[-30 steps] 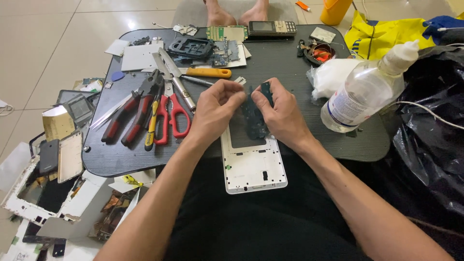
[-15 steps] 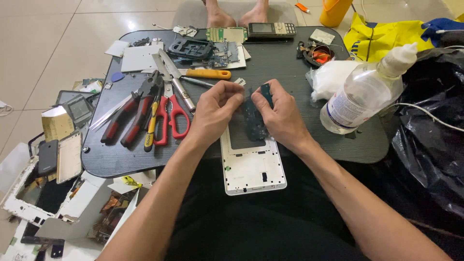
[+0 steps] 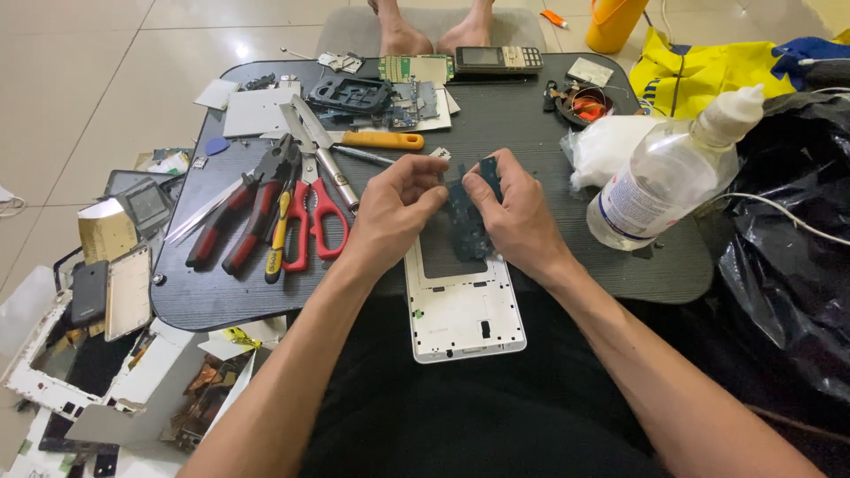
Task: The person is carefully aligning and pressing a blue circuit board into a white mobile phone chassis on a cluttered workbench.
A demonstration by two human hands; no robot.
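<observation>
A dark blue-green circuit board (image 3: 464,217) is pinched between both my hands above a white phone frame (image 3: 460,305) that lies at the near edge of the black table (image 3: 531,124). My left hand (image 3: 394,212) grips the board's left side with thumb and fingers. My right hand (image 3: 518,217) holds its right side and top corner. The lower part of the board hangs over the frame's open window.
Red-handled pliers (image 3: 239,221), red scissors (image 3: 319,217), a yellow-handled knife (image 3: 354,137) and a screwdriver lie left of my hands. A clear plastic bottle (image 3: 664,173) lies at right. Phone parts (image 3: 381,93) and another person's bare feet (image 3: 434,31) are at the far edge. Broken phones (image 3: 97,292) cover the floor at left.
Both hands have stayed on the board over the white frame. Only the fingers have shifted slightly.
</observation>
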